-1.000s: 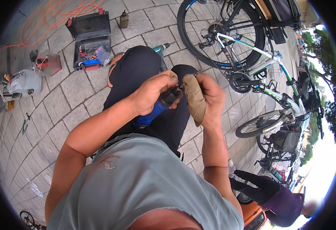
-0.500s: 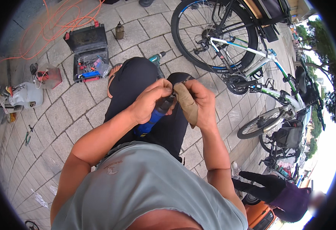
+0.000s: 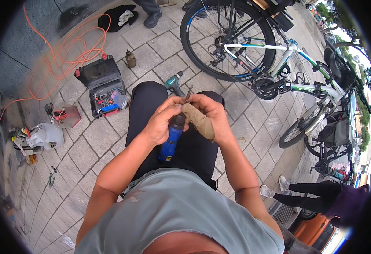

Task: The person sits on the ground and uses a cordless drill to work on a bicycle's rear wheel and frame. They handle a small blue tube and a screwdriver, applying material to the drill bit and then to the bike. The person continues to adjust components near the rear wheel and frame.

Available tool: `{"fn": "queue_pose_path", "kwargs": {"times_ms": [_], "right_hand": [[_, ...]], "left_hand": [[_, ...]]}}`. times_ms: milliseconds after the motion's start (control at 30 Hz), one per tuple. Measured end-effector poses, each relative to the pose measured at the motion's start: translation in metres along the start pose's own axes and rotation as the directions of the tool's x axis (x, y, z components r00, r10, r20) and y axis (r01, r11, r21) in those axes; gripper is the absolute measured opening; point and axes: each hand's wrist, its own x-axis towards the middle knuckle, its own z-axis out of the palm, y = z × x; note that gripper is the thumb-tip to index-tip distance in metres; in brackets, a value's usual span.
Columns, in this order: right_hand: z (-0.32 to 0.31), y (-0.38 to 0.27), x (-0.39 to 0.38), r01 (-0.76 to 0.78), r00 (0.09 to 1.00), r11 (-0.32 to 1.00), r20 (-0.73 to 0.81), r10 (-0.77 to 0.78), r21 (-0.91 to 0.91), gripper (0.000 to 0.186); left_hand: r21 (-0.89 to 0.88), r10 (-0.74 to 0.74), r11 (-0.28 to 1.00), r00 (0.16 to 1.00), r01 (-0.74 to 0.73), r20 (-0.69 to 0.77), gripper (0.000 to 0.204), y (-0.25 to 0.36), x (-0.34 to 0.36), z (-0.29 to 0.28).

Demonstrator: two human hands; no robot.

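Observation:
My left hand (image 3: 160, 125) is closed around the dark nose of a blue cordless power tool (image 3: 170, 146) that lies between my thighs. My right hand (image 3: 214, 114) meets it at the tool's tip, fingers pinched at a slim metal bit (image 3: 189, 94) that points upward. A tan cloth or leather piece (image 3: 200, 122) covers part of that hand, over the thumb. The exact grip at the tip is partly hidden. Just beyond my knees lies a teal drill (image 3: 173, 84); left of it an open black toolbox (image 3: 101, 69) holds assorted small tools.
A white-framed bicycle (image 3: 257, 45) stands at right, more bikes behind. A person in purple (image 3: 346, 199) stands lower right; another person's shoe (image 3: 152, 19) is at top. Orange cord (image 3: 73, 53), dark bottle (image 3: 130, 59), plastic containers (image 3: 46, 135) and pliers (image 3: 51, 180) lie on the paving (image 3: 84, 156).
My view has swung, bringing feet and a black bag at the top into sight. My hands stay together at the tool's tip; the metal bit now shows more clearly, sticking upward.

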Motion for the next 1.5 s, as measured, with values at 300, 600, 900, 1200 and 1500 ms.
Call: {"fn": "queue_pose_path", "kwargs": {"times_ms": [300,600,900,1200,1500], "right_hand": [[0.008,0.031,0.003,0.087,0.996,0.996,-0.034,-0.086,0.016,0.04],[0.043,0.104,-0.023,-0.139,0.97,0.99,0.196,0.143,-0.033,0.076],[0.007,0.075,-0.011,-0.006,1.0,0.977,-0.005,0.008,0.213,0.057],[-0.177,0.039,-0.004,0.2,0.955,0.928,-0.275,-0.113,0.314,0.047],[-0.203,0.079,-0.018,0.313,0.9,0.79,-0.431,-0.07,0.526,0.052]], "left_hand": [[-0.034,-0.014,0.999,0.996,0.011,-0.088,0.03,0.008,0.005,-0.002],[-0.019,0.153,0.988,0.986,-0.154,-0.072,0.021,0.018,0.002,-0.015],[0.196,0.397,0.906,0.914,-0.374,-0.089,0.046,0.092,0.01,0.02],[0.012,0.33,0.932,0.831,-0.363,-0.447,0.036,0.161,-0.022,-0.098],[0.533,0.226,0.669,0.541,0.518,-0.81,0.033,0.027,0.085,-0.262]]}}
